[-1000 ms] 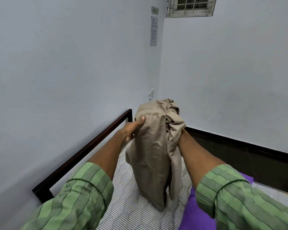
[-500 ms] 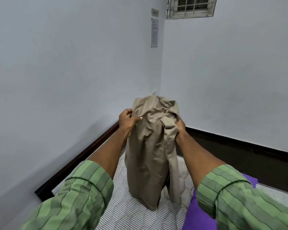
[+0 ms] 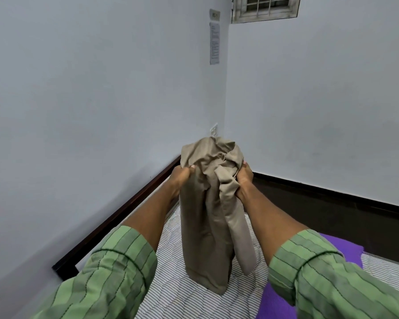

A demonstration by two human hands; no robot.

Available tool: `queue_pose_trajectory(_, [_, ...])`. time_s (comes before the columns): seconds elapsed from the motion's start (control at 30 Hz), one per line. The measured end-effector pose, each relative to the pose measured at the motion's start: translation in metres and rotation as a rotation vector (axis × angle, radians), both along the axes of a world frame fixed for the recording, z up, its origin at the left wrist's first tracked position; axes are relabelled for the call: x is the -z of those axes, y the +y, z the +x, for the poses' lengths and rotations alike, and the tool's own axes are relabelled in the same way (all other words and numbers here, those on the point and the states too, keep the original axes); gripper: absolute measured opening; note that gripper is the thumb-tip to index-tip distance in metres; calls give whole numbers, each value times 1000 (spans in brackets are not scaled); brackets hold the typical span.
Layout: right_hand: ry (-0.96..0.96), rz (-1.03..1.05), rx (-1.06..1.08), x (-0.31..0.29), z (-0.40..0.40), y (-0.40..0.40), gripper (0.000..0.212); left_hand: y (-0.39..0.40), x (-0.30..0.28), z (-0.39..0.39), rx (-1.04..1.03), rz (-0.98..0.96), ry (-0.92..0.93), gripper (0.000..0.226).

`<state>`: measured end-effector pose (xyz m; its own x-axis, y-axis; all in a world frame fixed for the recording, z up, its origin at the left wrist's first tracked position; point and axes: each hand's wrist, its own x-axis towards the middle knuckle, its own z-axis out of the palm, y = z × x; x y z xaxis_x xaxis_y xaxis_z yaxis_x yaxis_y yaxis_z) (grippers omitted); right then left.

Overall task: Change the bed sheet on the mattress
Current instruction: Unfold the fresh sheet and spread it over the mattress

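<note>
A bunched beige sheet (image 3: 205,215) hangs upright in front of me, its lower end reaching down to the striped mattress (image 3: 175,282). My left hand (image 3: 181,178) grips its upper left side with curled fingers. My right hand (image 3: 242,178) clutches the crumpled folds on its upper right side. Both arms in green striped sleeves reach forward over the bed. A purple cloth (image 3: 279,300) lies on the mattress under my right arm.
The dark bed frame rail (image 3: 115,217) runs along the left wall. The bed sits in a room corner with pale walls; a dark skirting (image 3: 332,192) lines the right wall. A socket (image 3: 214,129) and a paper notice (image 3: 214,42) are on the left wall.
My left hand went from a flat hold on the sheet's side to a curled grip on its top. The bundle rose slightly, and both hands now clutch it close together.
</note>
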<state>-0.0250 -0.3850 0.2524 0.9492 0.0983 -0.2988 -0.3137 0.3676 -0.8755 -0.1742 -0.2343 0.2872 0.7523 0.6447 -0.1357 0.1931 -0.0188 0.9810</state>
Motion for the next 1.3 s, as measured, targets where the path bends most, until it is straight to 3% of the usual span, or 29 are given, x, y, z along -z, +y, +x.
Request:
queue_pose_trajectory(0.17, [-201, -258, 58, -14, -6, -7, 40, -1, -3, 13, -74, -76, -144, 23])
queue_pose_trajectory(0.27, [-329, -528, 6, -10, 1, -10, 41, -9, -12, 19, -135, -154, -176, 29])
queue_pose_trajectory(0.3, [-348, -622, -58, -5, 5, -10, 40, -9, -14, 22, -136, -121, -155, 31])
queue_pose_trajectory(0.37, [-316, -782, -209, 10, 18, -12, 40, 0, -13, 28, -144, 131, -36, 40])
queue_pose_trajectory(0.47, [-155, -632, -449, 22, 16, -17, 29, 13, -15, 29, -102, 462, 116, 39])
queue_pose_trajectory(0.57, [-188, -351, -370, 5, 5, -21, 9, 22, -20, 29, 34, 389, 52, 30])
queue_pose_trajectory(0.63, [-196, -76, -286, -9, 7, -18, 23, 21, -25, 30, 161, 372, 53, 23])
queue_pose_trajectory(0.7, [-289, -15, -413, -24, 6, -11, 62, 16, -27, 32, 310, 440, 64, 14])
queue_pose_trajectory(0.77, [-430, -135, -629, -33, 2, -1, 86, 7, -33, 35, 430, 539, 78, 15])
queue_pose_trajectory(0.8, [-480, -204, -709, -37, -2, 3, 86, 4, -34, 37, 482, 584, 77, 20])
queue_pose_trajectory(0.9, [-555, -340, -870, -38, -5, 12, 51, 7, -35, 37, 499, 722, 48, 18])
queue_pose_trajectory(0.97, [-605, -518, -911, -39, -4, 14, 43, 14, -31, 36, 362, 888, 35, 12])
queue_pose_trajectory(1.07, [-683, -1001, -977, -48, -1, 17, 79, 19, -26, 30, 199, 1038, 32, 22])
queue_pose_trajectory(1.13, [-658, -1124, -1027, -48, -2, 17, 95, 18, -25, 26, 139, 1061, 65, 33])
queue_pose_trajectory(1.23, [-643, -1091, -967, -36, 1, 14, 66, 22, -22, 28, 150, 1098, 116, 29])
queue_pose_trajectory(1.3, [-693, -926, -817, -29, 7, 12, 40, 30, -21, 32, 201, 1053, 102, 22])
